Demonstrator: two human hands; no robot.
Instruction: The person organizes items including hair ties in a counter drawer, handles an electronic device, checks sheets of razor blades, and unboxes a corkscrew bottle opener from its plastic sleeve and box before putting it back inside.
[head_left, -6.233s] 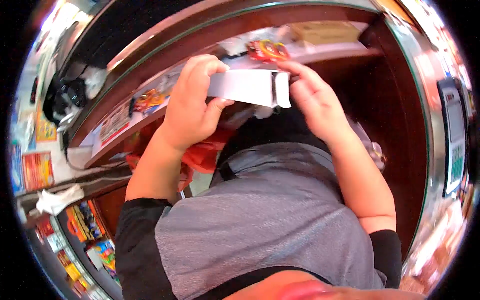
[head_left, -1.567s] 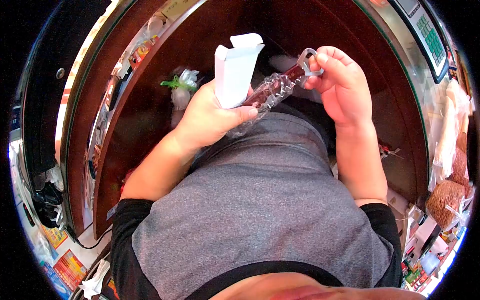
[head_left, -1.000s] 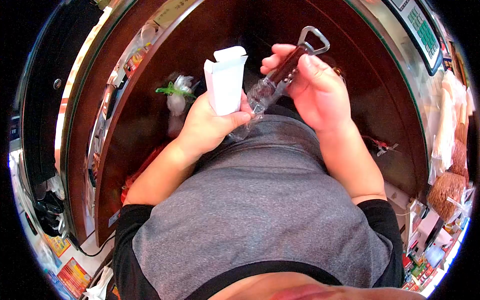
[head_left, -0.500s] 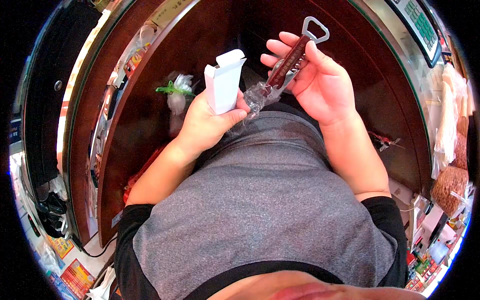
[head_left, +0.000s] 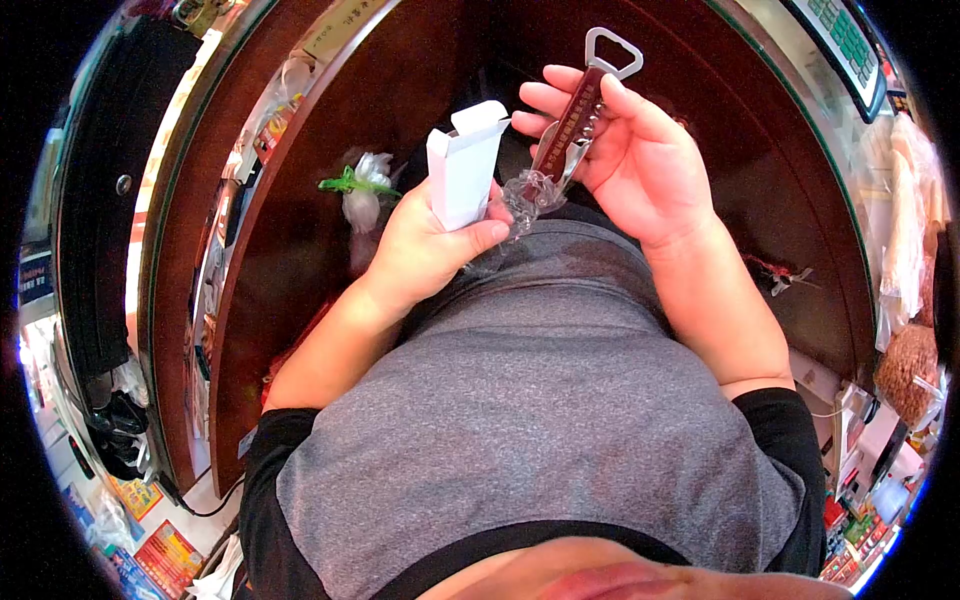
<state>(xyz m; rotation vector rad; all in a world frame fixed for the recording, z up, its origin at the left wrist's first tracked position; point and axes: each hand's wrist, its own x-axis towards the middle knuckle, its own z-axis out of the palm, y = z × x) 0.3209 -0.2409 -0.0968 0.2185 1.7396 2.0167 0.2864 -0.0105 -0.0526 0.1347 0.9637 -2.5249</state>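
Observation:
My left hand (head_left: 425, 245) is closed round a small white cardboard box (head_left: 465, 180), which stands upright with its top flaps open. Beside its fingertips is crumpled clear plastic wrap (head_left: 533, 193), which reaches the lower end of the opener. A bottle opener (head_left: 570, 128) with a dark red-brown handle, printed lettering and a silver metal loop is held in my right hand (head_left: 645, 170), between thumb and fingers, loop end up. The palm is turned up and the other fingers are partly behind the handle. Whether my left fingers also pinch the wrap, I cannot tell.
Dark brown wooden panels (head_left: 290, 210) curve round in front of me. A white plastic bag tied with green (head_left: 365, 185) hangs at the left panel. A calculator (head_left: 835, 45) lies at the upper right, and bagged goods (head_left: 905, 220) are at the far right.
The box and my left hand have shifted slightly right, closer to the opener. The opener has moved a little left and its loop tilts differently. Both hands keep their hold.

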